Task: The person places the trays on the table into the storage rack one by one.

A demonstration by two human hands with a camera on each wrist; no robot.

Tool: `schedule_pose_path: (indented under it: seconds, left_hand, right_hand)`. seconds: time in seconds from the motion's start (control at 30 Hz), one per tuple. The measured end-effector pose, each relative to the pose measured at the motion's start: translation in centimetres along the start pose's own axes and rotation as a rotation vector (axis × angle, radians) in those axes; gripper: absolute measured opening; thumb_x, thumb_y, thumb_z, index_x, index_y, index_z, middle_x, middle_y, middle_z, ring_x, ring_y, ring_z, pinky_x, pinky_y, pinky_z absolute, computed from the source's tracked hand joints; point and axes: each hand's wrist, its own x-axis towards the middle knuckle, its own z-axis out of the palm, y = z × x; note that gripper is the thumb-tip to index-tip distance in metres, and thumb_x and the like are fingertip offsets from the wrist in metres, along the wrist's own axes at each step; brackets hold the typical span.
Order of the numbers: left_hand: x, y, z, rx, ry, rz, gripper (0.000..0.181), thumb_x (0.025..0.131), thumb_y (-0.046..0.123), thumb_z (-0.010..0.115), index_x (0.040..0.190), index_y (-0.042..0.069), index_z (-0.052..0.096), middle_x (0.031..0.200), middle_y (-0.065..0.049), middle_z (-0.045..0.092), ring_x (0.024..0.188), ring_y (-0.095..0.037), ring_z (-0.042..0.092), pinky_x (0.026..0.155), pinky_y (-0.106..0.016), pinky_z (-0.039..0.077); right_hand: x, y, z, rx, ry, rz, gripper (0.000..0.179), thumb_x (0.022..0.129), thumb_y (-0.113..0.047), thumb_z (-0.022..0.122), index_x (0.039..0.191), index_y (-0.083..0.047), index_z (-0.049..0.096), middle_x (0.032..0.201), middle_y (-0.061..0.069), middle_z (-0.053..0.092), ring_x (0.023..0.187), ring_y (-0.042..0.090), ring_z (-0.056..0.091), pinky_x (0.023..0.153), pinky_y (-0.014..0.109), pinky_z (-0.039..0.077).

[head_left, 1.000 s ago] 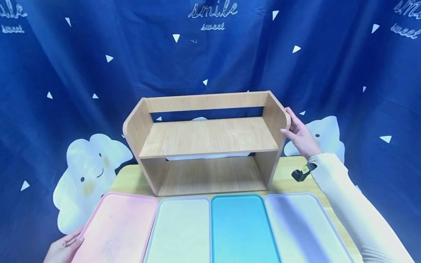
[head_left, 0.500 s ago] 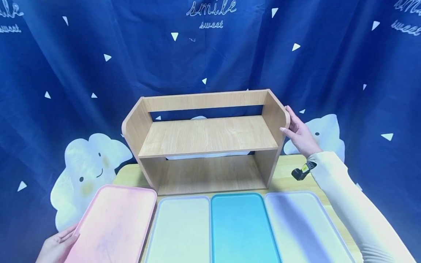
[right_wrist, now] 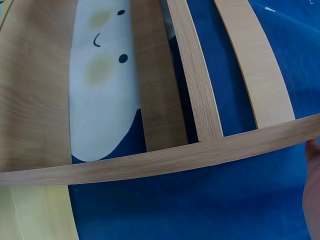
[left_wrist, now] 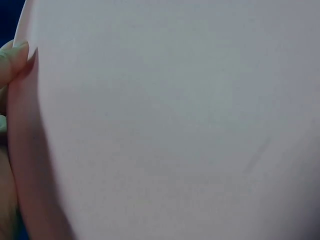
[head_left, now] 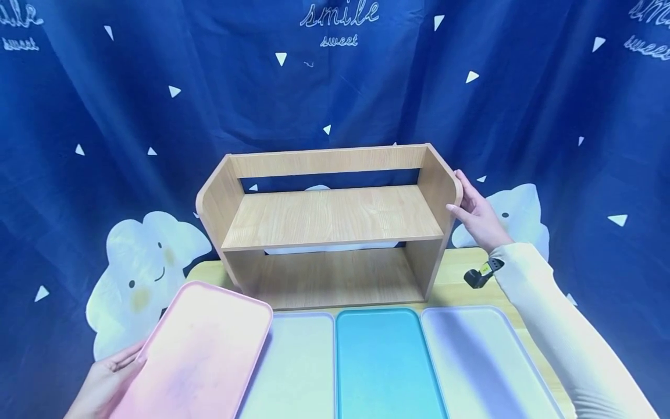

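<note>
A pink tray (head_left: 204,349) is raised at the left, slightly turned, its right side covering part of the pale lavender-rimmed tray (head_left: 298,366). My left hand (head_left: 107,378) grips its left edge. In the left wrist view the thumb (left_wrist: 17,60) lies over the rim and the tray's surface (left_wrist: 165,110) fills most of the picture. At the back stands a two-level wooden shelf (head_left: 335,215). My right hand (head_left: 478,218) holds the front edge of the shelf's right side panel, thumb across the edge and fingers along the outer face. Only a bit of that hand shows in the right wrist view.
A teal tray (head_left: 389,361) and another pale tray (head_left: 487,355) lie side by side in front of the shelf on a light wooden table (head_left: 466,273). Behind everything hangs a blue curtain (head_left: 335,99) with clouds and triangles.
My left hand has lifted the pink tray off the table and shifted it rightward, so it now overlaps the neighbouring tray. The right hand and the shelf stay put.
</note>
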Motion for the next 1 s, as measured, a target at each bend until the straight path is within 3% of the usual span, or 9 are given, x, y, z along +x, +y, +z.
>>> schedule_pose_path:
  seconds: [0.07, 0.13, 0.37, 0.67, 0.9, 1.0]
  left_hand:
    - [0.1, 0.4, 0.8, -0.118, -0.048, 0.047, 0.038, 0.095, 0.007, 0.052, 0.103, 0.042, 0.066, 0.104, 0.023, 0.066, 0.094, 0.007, 0.061, 0.073, -0.017, 0.055]
    - [0.1, 0.8, 1.5, -0.142, -0.062, 0.093, 0.041, 0.095, 0.003, 0.051, 0.105, 0.039, 0.067, 0.104, 0.021, 0.067, 0.096, 0.006, 0.061, 0.073, -0.016, 0.054]
    - [0.4, 2.4, 3.6, -0.051, -0.051, 0.215, 0.041, 0.093, 0.0, 0.053, 0.114, 0.033, 0.066, 0.105, 0.022, 0.067, 0.097, 0.009, 0.06, 0.074, -0.012, 0.052]
    - [1.1, 4.2, 6.9, -0.006, -0.011, 0.25, 0.035, 0.091, 0.002, 0.058, 0.113, 0.028, 0.067, 0.103, 0.024, 0.066, 0.095, 0.01, 0.06, 0.076, -0.009, 0.051]
    - [1.1, 5.7, 9.0, 0.067, -0.063, 0.315, 0.037, 0.09, 0.001, 0.058, 0.128, 0.003, 0.056, 0.106, 0.024, 0.065, 0.095, 0.006, 0.062, 0.074, -0.014, 0.054]
    - [1.0, 6.3, 9.9, 0.107, -0.047, 0.318, 0.039, 0.09, 0.002, 0.06, 0.128, 0.0, 0.054, 0.104, 0.026, 0.065, 0.094, 0.006, 0.063, 0.074, -0.014, 0.054]
  right_hand:
    - [0.0, 0.0, 0.0, 0.001, 0.002, -0.001, 0.071, 0.097, -0.022, 0.053, 0.147, -0.045, 0.008, 0.159, -0.009, 0.011, 0.143, 0.03, 0.02, 0.112, 0.054, 0.024]
    - [-0.1, 0.0, -0.1, -0.004, -0.001, 0.004, 0.071, 0.097, -0.023, 0.053, 0.147, -0.046, 0.008, 0.159, -0.01, 0.011, 0.143, 0.029, 0.02, 0.113, 0.054, 0.024]
    - [-0.2, 0.1, -0.2, -0.003, -0.005, 0.007, 0.07, 0.097, -0.023, 0.053, 0.147, -0.046, 0.009, 0.159, -0.011, 0.011, 0.144, 0.027, 0.02, 0.113, 0.051, 0.024]
    - [-0.4, -0.2, -0.2, -0.02, -0.012, -0.011, 0.07, 0.097, -0.023, 0.052, 0.148, -0.044, 0.008, 0.159, -0.01, 0.011, 0.144, 0.027, 0.019, 0.113, 0.05, 0.024]
    - [-0.3, -0.1, 0.1, -0.05, -0.013, -0.006, 0.07, 0.097, -0.022, 0.051, 0.147, -0.046, 0.009, 0.159, -0.006, 0.011, 0.143, 0.031, 0.02, 0.112, 0.054, 0.024]
    - [-0.3, -0.1, 0.1, -0.058, -0.014, -0.009, 0.07, 0.098, -0.021, 0.051, 0.147, -0.046, 0.008, 0.159, -0.005, 0.011, 0.143, 0.031, 0.02, 0.112, 0.054, 0.024]
